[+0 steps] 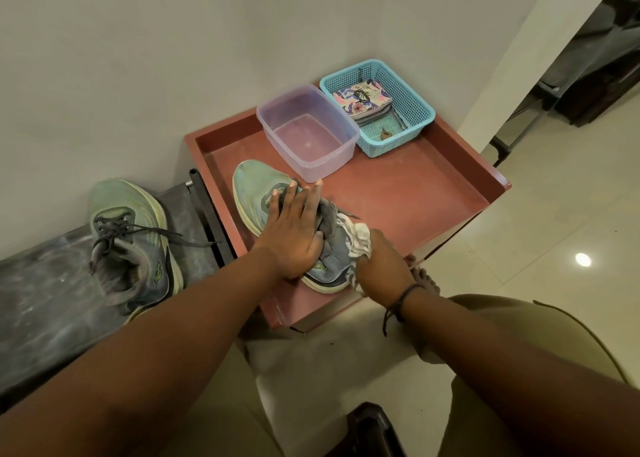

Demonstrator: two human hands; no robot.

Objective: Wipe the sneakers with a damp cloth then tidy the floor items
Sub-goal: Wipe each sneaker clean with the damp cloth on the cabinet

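Observation:
A teal and grey sneaker [254, 193] lies on the reddish-brown tray table [415, 193], toe pointing away from me. My left hand [294, 228] lies flat on its upper with straight fingers, pressing it down. My right hand [381, 266] grips a whitish cloth [362, 240] against the sneaker's heel side. The second sneaker [128, 235], with loose dark laces, stands on a dark low bench [41, 301] to the left.
A clear plastic tub [308, 131] with a little water and a blue mesh basket [377, 107] holding a floral pouch stand at the tray's far side against the wall. Pale tiled floor [554, 249] spreads right. A dark object [370, 429] sits near my knees.

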